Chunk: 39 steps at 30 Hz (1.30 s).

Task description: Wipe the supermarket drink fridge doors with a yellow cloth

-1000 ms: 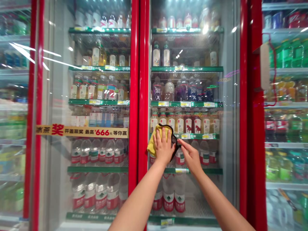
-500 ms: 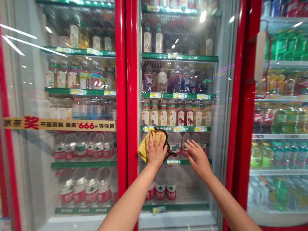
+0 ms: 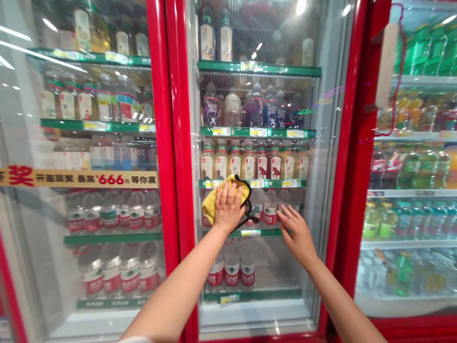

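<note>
A yellow cloth [image 3: 210, 206] with a black edge lies against the glass door [image 3: 264, 290] of the middle cooler section. My left hand [image 3: 229, 207] presses flat on this cloth, its fingers spread a little, and the cloth shows on both sides of the hand. To the right, my right hand [image 3: 296, 233] is raised at the same glass with its fingers apart and nothing in it. Whether its fingertips touch the glass cannot be told. Behind the glass, bottles with red labels [image 3: 270, 209] stand on a shelf between the hands.
A red door frame [image 3: 176, 143] runs upright left of the cloth. Another cooler door at the left bears a yellow printed strip [image 3: 80, 178]. At the right, a pale handle [image 3: 386, 66] with a red cord stands out beside an open-looking cooler of drinks.
The view has shifted, so the coolers appear further left and higher. My left hand and the cloth sit slightly higher in view. My right hand stays raised, fingers apart.
</note>
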### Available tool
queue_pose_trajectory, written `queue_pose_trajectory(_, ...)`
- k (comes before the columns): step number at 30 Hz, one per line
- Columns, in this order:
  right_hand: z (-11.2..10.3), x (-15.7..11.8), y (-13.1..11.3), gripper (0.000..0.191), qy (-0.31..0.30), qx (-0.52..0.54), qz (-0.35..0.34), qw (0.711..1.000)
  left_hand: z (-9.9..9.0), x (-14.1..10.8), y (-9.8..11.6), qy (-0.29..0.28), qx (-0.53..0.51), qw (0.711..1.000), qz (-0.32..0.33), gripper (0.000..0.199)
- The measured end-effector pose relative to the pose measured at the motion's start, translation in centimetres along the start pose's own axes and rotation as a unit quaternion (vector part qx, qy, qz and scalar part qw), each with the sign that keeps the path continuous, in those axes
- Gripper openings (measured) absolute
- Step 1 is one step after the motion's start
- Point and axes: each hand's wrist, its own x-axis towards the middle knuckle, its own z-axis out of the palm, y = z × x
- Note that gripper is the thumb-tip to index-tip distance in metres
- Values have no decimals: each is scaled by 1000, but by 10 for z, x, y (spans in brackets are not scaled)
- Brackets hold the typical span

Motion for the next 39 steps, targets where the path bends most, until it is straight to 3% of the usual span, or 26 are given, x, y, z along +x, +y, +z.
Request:
queue_pose_trajectory(2,1,-3,1,44,-1,3,1,1000,4,13,14,-12,-17,999,25,71)
queue_pose_trajectory(5,3,-11,3,45,-4,4,1,1000,2,13,16,-29,-34,997,67,71)
queue_pose_trajectory(11,-5,-25,10,44,-12,5,10,1000,-12,-32,-3,-57,-35,993,102,87)
queue_pose_trajectory(15,-19,-29,15,41,-7,-4,17,1000,-8,-59,-2,-88,-28,982,165,79)
queue_pose_trajectory(19,-33,-24,22,39,-1,-4,16,1000,-2,-39,-5,-88,-37,970,223,71)
queue_pose_trajectory(23,-41,-19,29,38,9,-1,20,1000,1,-16,-3,-39,-31,985,166,66)
queue_pose_trajectory(26,-40,-24,34,37,22,5,28,999,11,-33,17,28,3,1000,11,65)
queue_pose_trajectory(28,-39,-30,37,37,26,10,34,999,21,-53,33,70,23,994,-81,68)
queue_pose_trajectory(31,-40,-40,43,38,22,15,39,999,30,-71,43,71,9,997,-22,80)
queue_pose_trajectory(34,-48,-44,52,38,21,17,41,999,29,-66,34,71,-5,995,76,83)
queue_pose_trajectory(37,-58,-40,61,37,32,18,47,998,28,-45,34,88,3,993,80,78)
queue_pose_trajectory(39,-61,-34,65,36,41,19,54,998,31,-29,49,97,9,994,46,76)
